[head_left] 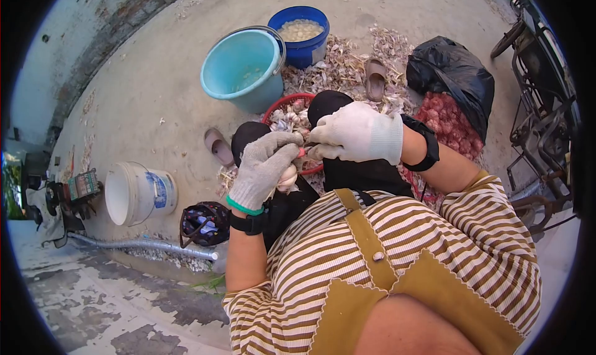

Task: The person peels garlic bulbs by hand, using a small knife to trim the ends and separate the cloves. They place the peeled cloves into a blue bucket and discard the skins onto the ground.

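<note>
Both of my hands wear pale knit gloves and meet above my lap. My left hand (264, 168) is closed, with a whitish garlic bulb (287, 178) against its palm under the fingers. A small pinkish-red piece (302, 152) shows at its fingertips; what it belongs to is hidden. My right hand (359, 132) is closed in a pinch close to that piece, and what lies between its fingers cannot be made out. Just beyond my hands, between my knees, a red basket (270, 111) holds garlic bulbs (290, 116), partly covered by the gloves.
Ahead stand a light-blue bucket (239, 66) and a dark-blue bucket (316, 50) holding peeled cloves (300, 30). Garlic skins (347, 66) litter the floor around a slipper (375, 80). A red mesh sack (448, 122) and black bag (450, 66) sit right, a white bucket (127, 193) left.
</note>
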A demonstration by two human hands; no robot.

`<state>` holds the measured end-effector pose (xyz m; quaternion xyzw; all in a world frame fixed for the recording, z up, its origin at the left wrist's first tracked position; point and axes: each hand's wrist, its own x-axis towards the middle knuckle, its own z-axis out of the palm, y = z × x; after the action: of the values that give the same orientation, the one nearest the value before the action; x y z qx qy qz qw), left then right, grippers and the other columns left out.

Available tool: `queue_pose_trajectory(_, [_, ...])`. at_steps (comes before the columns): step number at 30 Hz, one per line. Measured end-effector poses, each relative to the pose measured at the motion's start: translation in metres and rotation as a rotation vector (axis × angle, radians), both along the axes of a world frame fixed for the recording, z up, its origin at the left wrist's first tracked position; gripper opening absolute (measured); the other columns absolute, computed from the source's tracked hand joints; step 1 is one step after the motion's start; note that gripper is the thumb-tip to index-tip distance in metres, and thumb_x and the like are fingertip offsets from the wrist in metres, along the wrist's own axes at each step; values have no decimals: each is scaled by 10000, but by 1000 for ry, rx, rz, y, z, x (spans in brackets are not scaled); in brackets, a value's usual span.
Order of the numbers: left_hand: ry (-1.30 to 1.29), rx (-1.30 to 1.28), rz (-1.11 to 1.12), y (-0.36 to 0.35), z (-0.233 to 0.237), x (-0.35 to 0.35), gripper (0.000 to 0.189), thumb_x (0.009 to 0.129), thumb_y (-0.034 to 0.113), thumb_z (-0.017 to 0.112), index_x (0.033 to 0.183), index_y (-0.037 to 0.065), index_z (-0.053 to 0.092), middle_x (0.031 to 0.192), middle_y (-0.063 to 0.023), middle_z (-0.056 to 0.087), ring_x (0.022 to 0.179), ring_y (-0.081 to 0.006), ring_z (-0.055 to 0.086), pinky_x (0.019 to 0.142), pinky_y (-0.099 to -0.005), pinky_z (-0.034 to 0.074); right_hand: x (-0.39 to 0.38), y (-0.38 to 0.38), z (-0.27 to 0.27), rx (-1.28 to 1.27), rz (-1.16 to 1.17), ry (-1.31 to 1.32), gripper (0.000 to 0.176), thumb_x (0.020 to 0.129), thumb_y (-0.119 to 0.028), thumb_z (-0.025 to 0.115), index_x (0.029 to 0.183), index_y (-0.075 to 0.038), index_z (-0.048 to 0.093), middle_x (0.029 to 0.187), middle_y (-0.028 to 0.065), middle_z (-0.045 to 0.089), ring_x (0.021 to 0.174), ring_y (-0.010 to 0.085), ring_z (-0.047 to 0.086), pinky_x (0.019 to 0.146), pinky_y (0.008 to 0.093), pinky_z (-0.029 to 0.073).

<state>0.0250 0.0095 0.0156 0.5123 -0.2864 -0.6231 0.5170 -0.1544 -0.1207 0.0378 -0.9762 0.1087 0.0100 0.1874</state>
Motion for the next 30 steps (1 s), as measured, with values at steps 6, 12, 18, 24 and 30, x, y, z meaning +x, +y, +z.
queue_pose_trajectory(6, [160, -28, -152, 8, -6, 11, 170, 945, 44, 488, 1064, -41, 576, 745, -132, 610, 451, -104, 487, 383, -256, 395, -2, -6, -9, 298, 211, -171, 280, 894, -296, 585, 1038, -64, 651, 838, 105, 647, 769, 274, 650, 665, 374, 520])
queue_pose_trajectory(12, [457, -256, 129, 6, -20, -20, 227, 965, 80, 479, 1156, -31, 527, 827, -123, 637, 612, -178, 636, 421, -273, 492, -8, 1, -11, 1154, -137, -116, 298, 944, -291, 566, 959, -6, 649, 652, 20, 565, 546, 94, 514, 483, 238, 402])
queue_pose_trajectory(18, [210, -261, 216, 13, -16, -33, 359, 945, -16, 480, 1303, 5, 462, 895, -150, 613, 441, -81, 398, 388, -244, 324, -6, 3, -17, 1322, -348, -144, 297, 952, -288, 549, 996, -13, 651, 637, -9, 536, 517, 38, 430, 439, 190, 318])
queue_pose_trajectory(24, [218, -196, 176, 8, -11, -30, 264, 963, 37, 492, 1220, -12, 525, 736, -164, 609, 415, -76, 388, 377, -235, 327, -1, 6, -13, 1214, -257, -219, 296, 952, -278, 546, 1000, -6, 650, 642, -1, 550, 528, 45, 446, 457, 200, 340])
queue_pose_trajectory(30, [268, -231, 344, 10, -6, -37, 236, 976, 152, 527, 1137, -12, 581, 785, -155, 640, 506, -166, 592, 396, -260, 447, -7, 5, -15, 1294, -240, -157, 292, 947, -276, 547, 997, -13, 664, 656, 3, 558, 539, 51, 451, 466, 203, 345])
